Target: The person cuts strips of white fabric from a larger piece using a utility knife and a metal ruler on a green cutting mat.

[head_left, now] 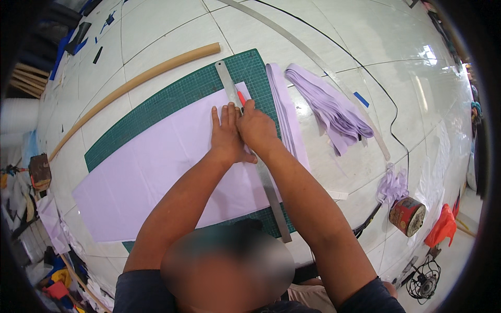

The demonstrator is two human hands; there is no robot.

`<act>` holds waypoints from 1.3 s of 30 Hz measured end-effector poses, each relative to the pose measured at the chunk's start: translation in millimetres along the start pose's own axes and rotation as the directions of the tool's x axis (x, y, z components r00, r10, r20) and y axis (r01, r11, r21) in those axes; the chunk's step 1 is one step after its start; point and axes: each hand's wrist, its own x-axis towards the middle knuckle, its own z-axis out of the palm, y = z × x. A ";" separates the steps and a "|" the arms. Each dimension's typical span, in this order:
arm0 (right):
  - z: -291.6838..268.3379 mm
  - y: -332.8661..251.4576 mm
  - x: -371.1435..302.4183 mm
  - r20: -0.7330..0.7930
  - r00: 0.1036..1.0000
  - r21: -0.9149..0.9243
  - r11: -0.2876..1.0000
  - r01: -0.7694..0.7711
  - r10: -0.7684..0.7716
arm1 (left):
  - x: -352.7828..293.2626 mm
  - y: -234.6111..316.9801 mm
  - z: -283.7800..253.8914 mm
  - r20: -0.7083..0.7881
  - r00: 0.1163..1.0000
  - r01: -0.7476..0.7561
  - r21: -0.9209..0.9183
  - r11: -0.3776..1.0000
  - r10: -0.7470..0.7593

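A wide piece of lilac fabric (151,167) lies spread over a green cutting mat (177,99) on the floor. Across its right part runs a long metal ruler (271,201). My left hand (226,133) presses flat on the ruler and the fabric, fingers stretched out and thumb spread. Beside it, my right hand (257,125) is closed around a red utility knife (241,98), which stands against the ruler's edge near its far end. The blade tip is too small to make out. To the right of my right hand lies a folded lilac strip (284,112).
A bundle of lilac strips (331,107) lies right of the mat. Past it run a long metal strip (308,52) and a black cable (365,68). A cardboard tube (141,83) lies at the far left. A red tin (407,216) and a small fan (424,281) stand at right.
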 end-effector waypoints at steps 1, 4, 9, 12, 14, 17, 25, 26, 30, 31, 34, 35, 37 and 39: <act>-2.2 -1.0 0.7 0.016 1.000 0.014 1.000 -0.009 0.009 | 0.1 0.3 -2.7 0.011 1.000 0.003 -0.003 1.000 -0.002; -9.6 -3.1 2.6 0.048 0.999 0.061 0.998 -0.013 0.010 | -1.0 -1.0 -3.0 -0.008 1.000 -0.010 -0.015 1.000 0.009; -17.6 2.1 -3.6 0.092 0.995 0.026 0.999 -0.028 0.026 | 3.4 1.3 -1.2 -0.034 0.999 -0.008 -0.008 1.000 0.008; -17.7 8.0 -42.4 0.152 0.988 -0.006 0.999 -0.041 0.041 | 2.9 -2.6 2.8 0.006 1.000 0.021 0.056 0.998 -0.022; -18.2 23.1 -73.3 0.186 0.981 -0.023 0.998 -0.056 0.059 | 3.7 2.6 -5.9 0.048 0.998 0.022 0.102 0.995 -0.027; -18.1 36.6 -116.1 0.247 0.953 -0.068 0.984 -0.164 0.176 | -3.0 3.4 -17.0 0.050 0.998 0.022 0.043 0.999 -0.024; -19.8 82.5 -273.3 0.368 0.877 -0.155 0.951 -0.269 0.308 | -3.1 3.5 -15.9 0.080 0.995 0.051 0.027 0.998 -0.053; -21.4 86.2 -288.6 0.398 0.854 -0.174 0.942 -0.287 0.334 | -4.2 1.8 -14.9 0.090 0.994 0.061 0.014 0.998 -0.062; -20.2 112.0 -331.5 0.382 0.858 -0.168 0.939 -0.301 0.343 | -1.7 6.4 -14.6 0.091 0.994 0.056 0.001 0.998 -0.056; -19.6 114.7 -331.4 0.359 0.870 -0.173 0.940 -0.295 0.339 | 1.5 7.7 -16.8 0.088 0.995 0.054 0.002 0.999 -0.054; -32.0 115.0 -332.6 0.295 0.904 -0.180 0.948 -0.264 0.308 | 4.8 9.1 -16.4 0.079 0.996 0.031 -0.010 0.999 -0.030; -37.6 108.7 -328.7 0.282 0.917 -0.171 0.955 -0.240 0.281 | 3.1 4.0 -13.9 0.079 0.996 0.032 -0.006 0.999 -0.031; -62.6 85.0 -317.2 0.323 0.913 -0.146 0.966 -0.213 0.250 | -2.2 -3.8 -6.9 0.073 0.997 0.033 0.003 0.999 -0.033; -71.0 76.3 -292.4 0.287 0.939 -0.100 0.981 -0.165 0.188 | -5.6 -5.2 -5.4 0.068 0.997 0.037 0.006 0.999 -0.037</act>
